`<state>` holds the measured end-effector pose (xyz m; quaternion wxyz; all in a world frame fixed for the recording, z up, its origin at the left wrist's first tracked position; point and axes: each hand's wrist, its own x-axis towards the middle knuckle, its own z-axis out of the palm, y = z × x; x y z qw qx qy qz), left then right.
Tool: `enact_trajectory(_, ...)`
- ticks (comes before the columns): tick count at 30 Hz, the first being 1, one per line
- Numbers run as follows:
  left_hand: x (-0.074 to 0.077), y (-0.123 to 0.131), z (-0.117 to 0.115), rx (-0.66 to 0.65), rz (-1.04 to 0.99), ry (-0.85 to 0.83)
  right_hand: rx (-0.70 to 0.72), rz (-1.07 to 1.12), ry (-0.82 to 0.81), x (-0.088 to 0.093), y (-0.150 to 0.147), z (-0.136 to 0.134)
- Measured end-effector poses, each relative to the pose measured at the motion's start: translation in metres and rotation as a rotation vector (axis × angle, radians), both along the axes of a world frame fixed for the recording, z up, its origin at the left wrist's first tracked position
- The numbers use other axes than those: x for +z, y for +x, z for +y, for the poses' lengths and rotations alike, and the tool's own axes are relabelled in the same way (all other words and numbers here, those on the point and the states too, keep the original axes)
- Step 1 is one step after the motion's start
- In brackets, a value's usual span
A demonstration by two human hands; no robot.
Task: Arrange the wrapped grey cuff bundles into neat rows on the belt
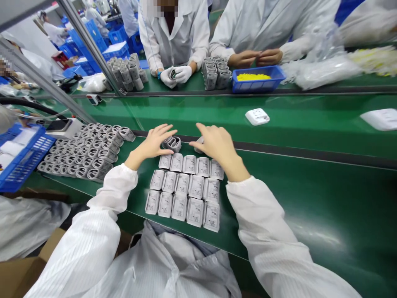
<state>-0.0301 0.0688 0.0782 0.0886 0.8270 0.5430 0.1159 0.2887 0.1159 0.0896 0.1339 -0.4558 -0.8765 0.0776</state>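
Rows of rolled grey cuffs with printed labels (182, 184) lie on the green bench in front of me. My left hand (157, 141) is open, fingers spread, beside a pair of rolled cuffs (173, 143) standing on end behind the back row. To the right, my right hand (214, 142) is also open, its thumb and index finger apart. Another cuff (199, 145) shows partly behind its thumb; most of it is hidden, and I cannot tell whether the hand touches it.
A large block of rolled cuffs (83, 153) stands at left, by a blue crate (26, 155). Beyond the green conveyor (192, 111), carrying white devices (257, 116), co-workers in white coats sit near stacked cuffs (216, 72) and a blue bin (259, 85) of yellow pieces.
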Motion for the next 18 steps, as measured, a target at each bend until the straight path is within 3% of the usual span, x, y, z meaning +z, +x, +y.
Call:
enact_trajectory(3,-0.005,0.031,0.02,-0.059,0.107,-0.119,0.065,-0.075,-0.067,-0.006,0.004,0.003)
enact_trajectory(9,-0.01,0.054,0.039,0.08,0.17,-0.106,0.11,-0.012,-0.356,-0.018,0.025,0.02)
enact_trajectory(15,-0.011,0.064,0.037,0.082,0.15,-0.129,0.117,-0.004,-0.347,-0.034,0.014,0.022)
enact_trajectory(18,-0.014,0.063,0.037,0.043,0.083,-0.124,0.075,-0.012,-0.348,-0.025,0.015,0.021)
